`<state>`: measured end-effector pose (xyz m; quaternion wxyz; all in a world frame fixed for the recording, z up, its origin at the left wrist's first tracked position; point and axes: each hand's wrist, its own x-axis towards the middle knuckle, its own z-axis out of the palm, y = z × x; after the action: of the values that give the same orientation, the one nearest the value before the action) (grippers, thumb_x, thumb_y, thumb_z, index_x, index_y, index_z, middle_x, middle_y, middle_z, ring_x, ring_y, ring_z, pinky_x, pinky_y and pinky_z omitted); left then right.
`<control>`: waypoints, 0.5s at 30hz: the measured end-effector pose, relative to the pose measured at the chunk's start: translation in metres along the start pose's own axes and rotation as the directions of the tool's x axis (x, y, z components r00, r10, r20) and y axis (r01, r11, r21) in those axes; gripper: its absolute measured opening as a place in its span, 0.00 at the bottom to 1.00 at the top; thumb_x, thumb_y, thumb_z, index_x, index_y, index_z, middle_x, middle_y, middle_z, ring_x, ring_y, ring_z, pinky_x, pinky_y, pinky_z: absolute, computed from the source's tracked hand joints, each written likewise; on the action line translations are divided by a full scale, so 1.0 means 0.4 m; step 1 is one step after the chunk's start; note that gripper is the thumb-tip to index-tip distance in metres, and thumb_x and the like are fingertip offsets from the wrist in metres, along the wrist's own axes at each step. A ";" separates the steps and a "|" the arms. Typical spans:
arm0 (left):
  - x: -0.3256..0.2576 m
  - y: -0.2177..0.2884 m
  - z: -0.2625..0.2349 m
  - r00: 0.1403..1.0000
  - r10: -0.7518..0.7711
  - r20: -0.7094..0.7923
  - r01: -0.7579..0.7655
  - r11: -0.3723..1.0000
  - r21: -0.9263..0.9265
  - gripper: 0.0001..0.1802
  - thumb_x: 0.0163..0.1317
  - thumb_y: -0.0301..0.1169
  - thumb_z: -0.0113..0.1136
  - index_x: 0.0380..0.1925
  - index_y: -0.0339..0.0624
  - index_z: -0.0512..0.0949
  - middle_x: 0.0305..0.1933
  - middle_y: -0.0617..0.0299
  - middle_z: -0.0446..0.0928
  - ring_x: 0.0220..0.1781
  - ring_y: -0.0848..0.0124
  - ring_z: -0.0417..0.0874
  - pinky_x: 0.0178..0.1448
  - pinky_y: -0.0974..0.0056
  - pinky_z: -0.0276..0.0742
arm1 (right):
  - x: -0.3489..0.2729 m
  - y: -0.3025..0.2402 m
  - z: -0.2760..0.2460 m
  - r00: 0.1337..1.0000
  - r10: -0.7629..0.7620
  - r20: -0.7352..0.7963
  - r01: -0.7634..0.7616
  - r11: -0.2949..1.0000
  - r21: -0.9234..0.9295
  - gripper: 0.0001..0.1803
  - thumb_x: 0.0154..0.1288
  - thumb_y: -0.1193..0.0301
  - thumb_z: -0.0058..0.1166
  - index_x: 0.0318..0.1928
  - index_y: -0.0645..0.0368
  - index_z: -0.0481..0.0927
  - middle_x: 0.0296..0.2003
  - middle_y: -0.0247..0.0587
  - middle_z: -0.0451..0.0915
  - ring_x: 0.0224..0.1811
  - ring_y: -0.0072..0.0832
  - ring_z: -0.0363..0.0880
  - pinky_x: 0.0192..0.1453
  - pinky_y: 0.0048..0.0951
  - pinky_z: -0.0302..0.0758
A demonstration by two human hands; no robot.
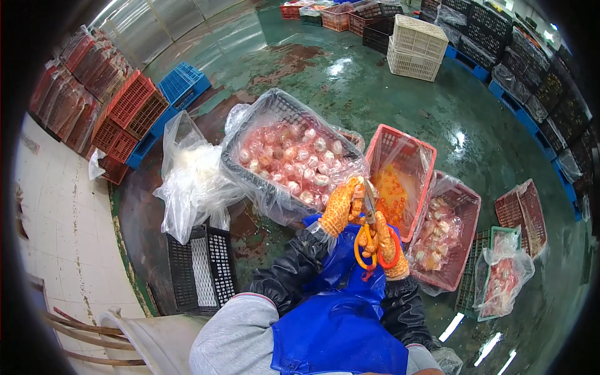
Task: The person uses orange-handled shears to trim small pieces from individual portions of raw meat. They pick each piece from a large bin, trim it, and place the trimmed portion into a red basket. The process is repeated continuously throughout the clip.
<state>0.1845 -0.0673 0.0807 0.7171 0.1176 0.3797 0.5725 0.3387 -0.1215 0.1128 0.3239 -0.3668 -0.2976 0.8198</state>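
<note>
Both my hands wear orange patterned gloves. My right hand (389, 245) is closed on scissors (371, 214) with orange and red handle loops, blades pointing away from me. Beside the blades my left hand (340, 207) is closed, its fingers curled; what it may hold is hidden. Just beyond the hands stands a red crate (404, 139) lined with clear plastic, holding orange yolk-like balls (392, 191) in yellowish liquid. To its left, a dark plastic-lined crate (275, 99) is full of wrapped, egg-like balls (289, 153) in reddish film.
A pinkish-red crate (467, 232) of reddish and pale film pieces stands at right, with a plastic-lined green crate (473, 272) farther right. Crumpled clear plastic (190, 181) and a black crate (201, 269) are at left. Stacked crates line the wet green floor (400, 94).
</note>
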 end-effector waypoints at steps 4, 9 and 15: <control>0.025 -0.007 0.016 0.987 0.082 -0.141 -0.036 0.952 0.305 0.16 0.62 0.46 0.48 0.31 0.46 0.74 0.18 0.64 0.72 0.13 0.74 0.71 0.12 0.68 0.65 | 0.046 0.003 -0.024 0.996 0.050 0.071 -0.060 0.988 0.142 0.28 0.64 0.44 0.37 0.40 0.58 0.72 0.20 0.36 0.73 0.15 0.19 0.68 0.17 0.19 0.69; 0.057 -0.016 0.035 0.864 0.492 -0.106 -0.176 0.492 0.853 0.20 0.60 0.47 0.48 0.27 0.39 0.75 0.21 0.52 0.76 0.23 0.59 0.78 0.24 0.56 0.71 | 0.077 0.001 -0.019 0.997 -0.052 -0.051 0.052 0.999 -0.008 0.27 0.62 0.45 0.41 0.36 0.59 0.72 0.19 0.39 0.73 0.14 0.22 0.70 0.17 0.22 0.71; 0.076 0.003 0.032 0.883 0.464 0.075 -0.030 -0.102 0.994 0.20 0.57 0.48 0.48 0.36 0.43 0.73 0.28 0.46 0.77 0.33 0.47 0.77 0.36 0.48 0.70 | 0.099 -0.017 -0.037 0.977 0.085 -0.195 -0.137 0.953 -0.270 0.25 0.58 0.47 0.51 0.39 0.58 0.72 0.21 0.40 0.75 0.14 0.21 0.68 0.17 0.22 0.70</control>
<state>0.1940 -0.0359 0.0779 0.2179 0.5770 0.7448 0.2546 0.3318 -0.0840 0.0934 0.2471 -0.4982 -0.3596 0.7493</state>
